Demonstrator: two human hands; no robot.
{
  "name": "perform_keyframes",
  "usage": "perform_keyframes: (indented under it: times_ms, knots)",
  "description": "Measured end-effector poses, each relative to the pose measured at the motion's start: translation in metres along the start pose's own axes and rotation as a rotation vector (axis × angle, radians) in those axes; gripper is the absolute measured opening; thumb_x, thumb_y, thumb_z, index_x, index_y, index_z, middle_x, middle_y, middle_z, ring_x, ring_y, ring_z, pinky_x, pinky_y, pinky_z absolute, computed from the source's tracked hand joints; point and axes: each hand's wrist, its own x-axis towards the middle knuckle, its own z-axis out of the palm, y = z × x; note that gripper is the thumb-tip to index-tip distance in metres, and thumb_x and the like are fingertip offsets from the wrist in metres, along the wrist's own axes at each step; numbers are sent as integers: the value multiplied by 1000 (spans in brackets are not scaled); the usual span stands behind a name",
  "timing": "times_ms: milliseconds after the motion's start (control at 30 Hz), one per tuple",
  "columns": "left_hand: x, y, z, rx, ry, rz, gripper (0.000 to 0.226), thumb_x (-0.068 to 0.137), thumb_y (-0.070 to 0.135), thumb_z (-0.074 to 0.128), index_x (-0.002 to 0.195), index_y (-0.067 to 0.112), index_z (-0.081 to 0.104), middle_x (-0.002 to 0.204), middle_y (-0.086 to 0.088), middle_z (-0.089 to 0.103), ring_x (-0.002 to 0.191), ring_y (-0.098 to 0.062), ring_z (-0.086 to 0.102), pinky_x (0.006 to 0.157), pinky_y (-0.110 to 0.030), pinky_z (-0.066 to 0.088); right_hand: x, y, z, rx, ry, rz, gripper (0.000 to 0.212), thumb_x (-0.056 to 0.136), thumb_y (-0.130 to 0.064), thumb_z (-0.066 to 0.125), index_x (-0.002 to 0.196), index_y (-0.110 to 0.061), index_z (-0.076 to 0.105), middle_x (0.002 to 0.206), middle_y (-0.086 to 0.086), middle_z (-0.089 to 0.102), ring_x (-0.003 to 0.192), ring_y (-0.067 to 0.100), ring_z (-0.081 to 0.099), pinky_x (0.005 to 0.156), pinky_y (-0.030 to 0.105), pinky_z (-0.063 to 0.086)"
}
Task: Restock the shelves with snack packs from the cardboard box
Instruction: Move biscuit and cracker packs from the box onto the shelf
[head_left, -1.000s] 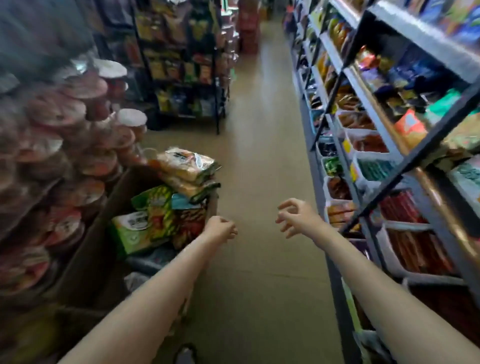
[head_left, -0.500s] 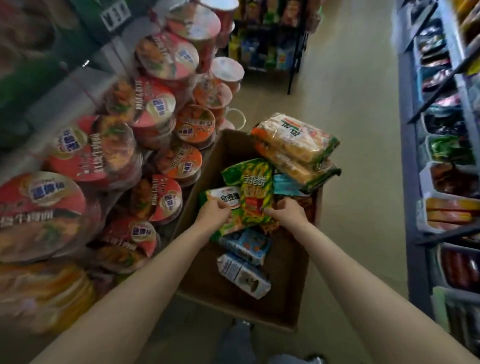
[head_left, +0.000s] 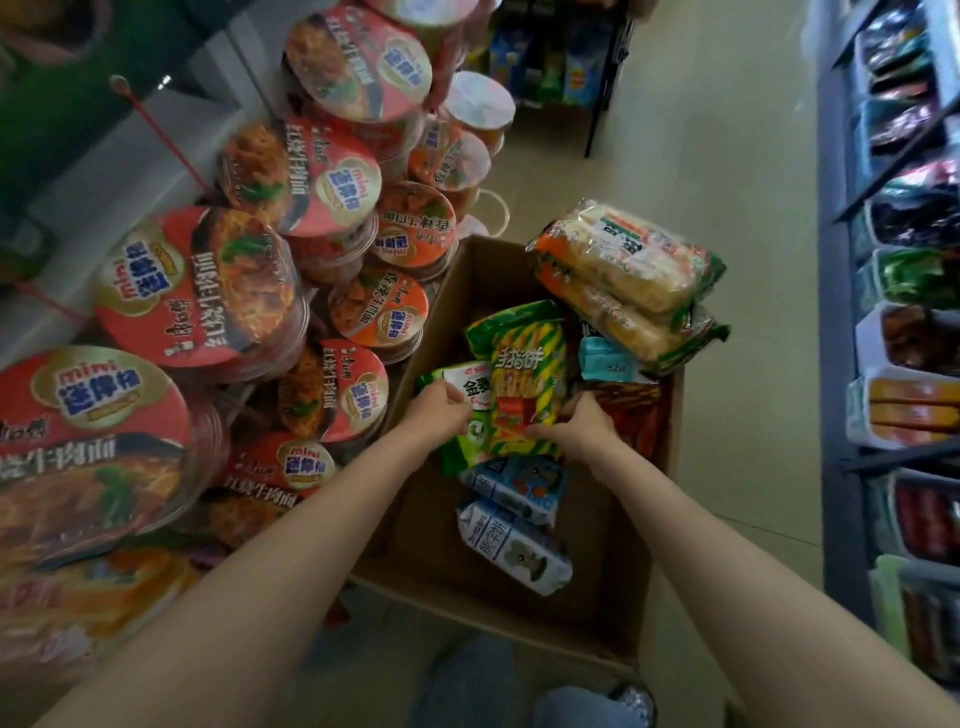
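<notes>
A: What are we looking at? The shelves (head_left: 906, 332) run down the right; noodle bowls (head_left: 197, 291) are stacked on the left; the cardboard box (head_left: 613, 587) sits on the floor between them, still holding many packs.

B: We're at the picking step. Our left hand (head_left: 434, 410) closes on the green-and-white pack (head_left: 470, 387); our right hand (head_left: 576, 423) holds the striped biscuit pack (head_left: 524, 384).

A: Next, we think: lift both clear and turn right to the shelves.

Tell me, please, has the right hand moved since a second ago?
Yes. The right hand was over the open aisle floor beside the shelves; it has come left into the cardboard box and now grips the yellow-green striped snack pack.
</notes>
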Motion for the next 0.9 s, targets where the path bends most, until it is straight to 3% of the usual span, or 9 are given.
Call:
perform_keyframes:
  times_ms: [67, 167, 267, 367, 500, 600, 733, 833, 900]
  knots:
    - [-14, 11, 0, -48, -61, -76, 14, 93, 19, 49, 106, 17, 45, 114, -10, 51, 107, -24, 52, 89, -35, 43, -16, -7, -16, 81, -160, 13, 53, 71, -28, 80, 106, -12, 44, 105, 6, 51, 86, 18, 53, 67, 29, 48]
    - [-40, 35, -4, -238, -218, -155, 24, 87, 16, 55, 110, 16, 48, 115, -9, 54, 102, -21, 53, 86, -31, 45, -42, -16, -61, 201, -378, 35, 51, 72, -25, 79, 111, -14, 48, 104, 4, 54, 80, 11, 51, 60, 21, 49]
    - [-65, 65, -1, -374, -412, -3, 8, 86, 16, 56, 93, 18, 55, 96, -3, 61, 89, -17, 56, 81, -27, 43, -71, -14, -123, 183, -393, -67, 57, 72, -23, 79, 120, -18, 48, 114, 5, 55, 83, 10, 53, 57, 19, 46]
    - [-92, 102, 22, -330, -522, 181, 7, 89, 18, 55, 92, 21, 60, 99, 2, 62, 93, -13, 56, 79, -25, 42, -109, 2, -190, 213, -338, -173, 42, 78, -11, 72, 112, -22, 51, 118, 3, 57, 94, 13, 56, 65, 22, 46]
    - [-143, 165, 87, -321, -624, 370, 9, 88, 13, 58, 93, 20, 60, 87, 4, 62, 82, -9, 56, 66, -18, 46, -167, 47, -274, 274, -224, -271, 50, 80, -5, 69, 125, -12, 47, 127, 9, 57, 100, 15, 57, 71, 24, 46]
    - [-174, 214, 146, -277, -763, 461, 42, 68, 21, 73, 107, 19, 58, 100, 2, 63, 95, -13, 56, 73, -23, 43, -211, 88, -337, 341, -96, -289, 55, 80, -7, 70, 127, -13, 45, 128, 7, 58, 103, 18, 60, 74, 26, 47]
    - [-223, 273, 233, -139, -915, 587, 34, 73, 21, 71, 105, 23, 58, 98, 6, 64, 92, -9, 59, 75, -22, 45, -273, 150, -411, 417, 113, -314, 54, 77, -5, 73, 123, -14, 46, 127, 10, 58, 109, 24, 61, 83, 35, 50]
    - [-263, 315, 292, -69, -995, 758, 54, 64, 22, 78, 112, 23, 55, 98, 7, 65, 85, -6, 62, 77, -23, 44, -319, 189, -450, 477, 314, -357, 50, 79, 2, 68, 121, -13, 46, 119, 4, 59, 99, 18, 63, 70, 26, 55]
    - [-292, 345, 327, -32, -1055, 876, 64, 57, 26, 77, 118, 24, 54, 108, 7, 66, 95, -7, 63, 84, -25, 45, -342, 209, -473, 471, 496, -393, 56, 76, 3, 71, 123, -14, 46, 124, 4, 56, 103, 20, 61, 75, 30, 55]
